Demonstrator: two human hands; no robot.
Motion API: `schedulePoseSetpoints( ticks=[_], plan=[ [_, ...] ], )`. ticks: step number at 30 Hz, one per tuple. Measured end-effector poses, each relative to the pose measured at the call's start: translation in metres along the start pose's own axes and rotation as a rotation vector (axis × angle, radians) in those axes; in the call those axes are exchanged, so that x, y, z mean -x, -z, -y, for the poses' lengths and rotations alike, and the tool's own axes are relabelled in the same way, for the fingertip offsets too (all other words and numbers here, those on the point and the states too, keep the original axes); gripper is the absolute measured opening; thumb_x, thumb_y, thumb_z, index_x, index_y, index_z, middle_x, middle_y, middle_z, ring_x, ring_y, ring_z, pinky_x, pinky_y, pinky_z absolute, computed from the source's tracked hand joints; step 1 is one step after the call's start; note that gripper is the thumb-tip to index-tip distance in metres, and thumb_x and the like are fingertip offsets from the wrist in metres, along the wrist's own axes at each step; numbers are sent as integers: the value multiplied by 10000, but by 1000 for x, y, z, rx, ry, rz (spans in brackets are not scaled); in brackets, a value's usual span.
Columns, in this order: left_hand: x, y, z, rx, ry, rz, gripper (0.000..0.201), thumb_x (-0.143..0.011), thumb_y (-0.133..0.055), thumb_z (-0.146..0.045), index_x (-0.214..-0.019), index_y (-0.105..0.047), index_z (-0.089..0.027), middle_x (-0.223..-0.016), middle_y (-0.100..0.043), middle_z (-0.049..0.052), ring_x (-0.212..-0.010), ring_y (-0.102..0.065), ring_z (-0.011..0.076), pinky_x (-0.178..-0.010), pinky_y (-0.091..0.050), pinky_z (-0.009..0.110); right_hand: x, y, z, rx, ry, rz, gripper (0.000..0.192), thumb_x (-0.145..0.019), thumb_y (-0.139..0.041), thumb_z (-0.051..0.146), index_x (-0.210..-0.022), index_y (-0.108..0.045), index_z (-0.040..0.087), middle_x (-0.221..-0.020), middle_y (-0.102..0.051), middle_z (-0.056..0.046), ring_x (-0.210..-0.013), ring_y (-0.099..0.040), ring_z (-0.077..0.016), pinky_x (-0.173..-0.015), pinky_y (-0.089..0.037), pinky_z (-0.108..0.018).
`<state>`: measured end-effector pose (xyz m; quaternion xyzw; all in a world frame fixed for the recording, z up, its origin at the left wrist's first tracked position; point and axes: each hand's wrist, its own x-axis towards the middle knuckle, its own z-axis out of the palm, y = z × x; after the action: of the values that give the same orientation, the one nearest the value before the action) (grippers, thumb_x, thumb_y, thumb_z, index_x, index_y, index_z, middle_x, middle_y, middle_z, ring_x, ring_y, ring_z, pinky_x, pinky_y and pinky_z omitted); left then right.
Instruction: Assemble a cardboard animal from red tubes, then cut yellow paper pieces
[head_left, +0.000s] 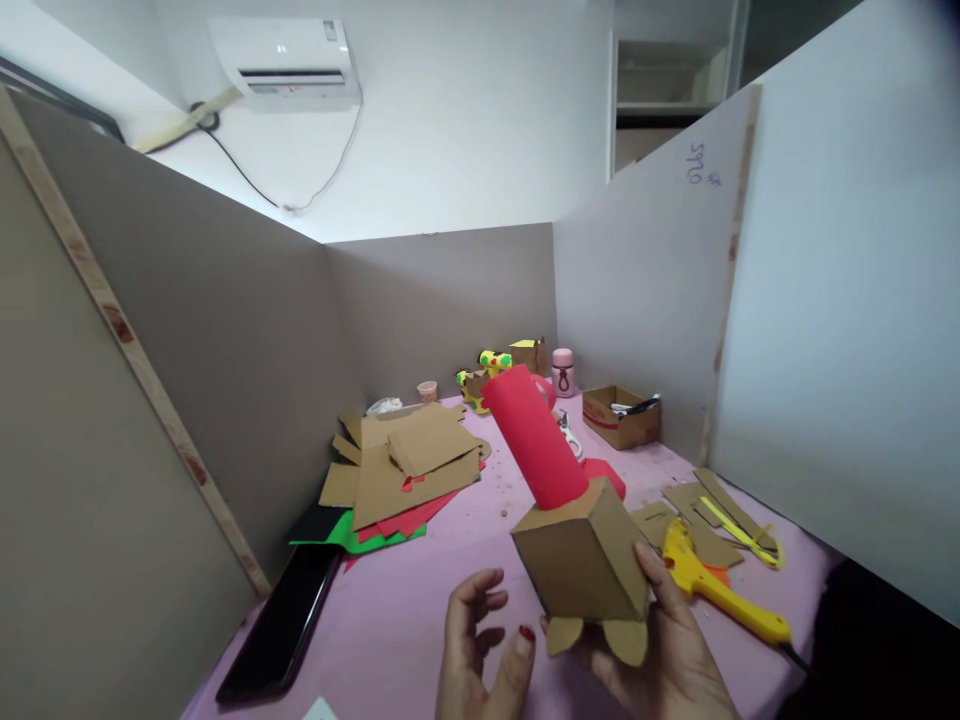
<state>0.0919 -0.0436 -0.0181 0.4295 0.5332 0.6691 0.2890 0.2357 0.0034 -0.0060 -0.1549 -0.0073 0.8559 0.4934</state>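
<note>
My right hand is closed around a cardboard box model, holding it by its right side and underside above the table. Two rounded cardboard feet stick out at the model's lower edge. From its top rises a tilted red paper tube. Just left of the model is my left hand, its fingers curled loosely and apart from the thumb, with nothing between them. A yellow glue gun lies on the table right of my right hand.
Stacked cardboard sheets with red and green paper lie at left, behind a black phone. Cardboard scraps lie at right. Farther back stand a small open box, a pink bottle and a paper cup. Grey partitions enclose the table.
</note>
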Motion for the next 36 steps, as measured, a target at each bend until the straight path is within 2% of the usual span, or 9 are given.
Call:
schedulePoseSetpoints(
  ticks=[4, 8, 11, 15, 19, 25, 32, 36],
  plan=[
    [-15, -8, -17, -31, -19, 20, 537, -700, -603, -576, -1079, -495, -211, -1193, -538, 128, -1093, -488, 291, -866, -392, 435, -1, -26, -6, -100, -58, -59, 394, -820, -542, 489, -885, -633, 112, -731, -687, -140, -699, -636, -296, -688, -499, -494],
    [-24, -12, -35, -9, -122, -22, 477, -730, -594, -502, -1100, -477, -224, -1212, -521, 113, -1103, -487, 277, -877, -392, 419, -6, -49, -6, -139, -101, -62, 546, -829, -520, 512, -1063, -509, 19, -945, -606, -229, -870, -598, -339, -680, -521, -475],
    [-23, -10, -42, -9, -158, -56, 461, -730, -599, -487, -1094, -484, -229, -1212, -523, 104, -1099, -493, 273, -875, -388, 415, -7, -62, -6, -177, -85, -24, 538, -859, -481, 497, -1136, -479, 37, -1076, -549, -241, -1043, -536, -373, -674, -541, -465],
    [-19, -6, -43, -19, -143, -60, 457, -734, -594, -486, -1093, -491, -223, -1201, -529, 108, -1097, -491, 281, -875, -379, 430, -6, -75, -9, -264, -25, -9, 487, -875, -470, 479, -1158, -505, 84, -1120, -544, -219, -1198, -441, -404, -672, -563, -459],
    [-18, -5, -43, -3, -150, -51, 474, -724, -602, -500, -1087, -484, -219, -1201, -521, 114, -1102, -483, 287, -886, -373, 438, -4, -80, -10, -341, 13, -7, 351, -886, -464, 397, -1142, -542, 170, -1161, -545, -171, -1227, -434, -379, -688, -566, -470],
    [-18, -6, -38, -13, -128, -38, 507, -722, -587, -538, -1095, -482, -212, -1207, -528, 125, -1094, -493, 289, -897, -377, 452, -4, -80, -7, -422, -107, 11, 447, -858, -464, 429, -1191, -519, 136, -1170, -531, -190, -1254, -397, -384, -637, -580, -384],
    [-19, -6, -22, -4, -101, -23, 503, -716, -597, -545, -1074, -488, -209, -1195, -531, 133, -1092, -496, 295, -914, -381, 467, -8, -72, -8, -459, -177, 56, 511, -872, -459, 461, -1267, -451, 137, -1198, -489, -187, -1286, -357, -355, -660, -579, -336],
    [-28, -8, -26, -37, -115, 38, 479, -746, -589, -500, -1100, -472, -200, -1220, -511, 141, -1118, -483, 294, -932, -381, 480, -7, -72, -10, -424, -167, 36, 511, -884, -440, 439, -1273, -452, 108, -1179, -515, -202, -1291, -357, -367, -640, -580, -325]
  ],
)
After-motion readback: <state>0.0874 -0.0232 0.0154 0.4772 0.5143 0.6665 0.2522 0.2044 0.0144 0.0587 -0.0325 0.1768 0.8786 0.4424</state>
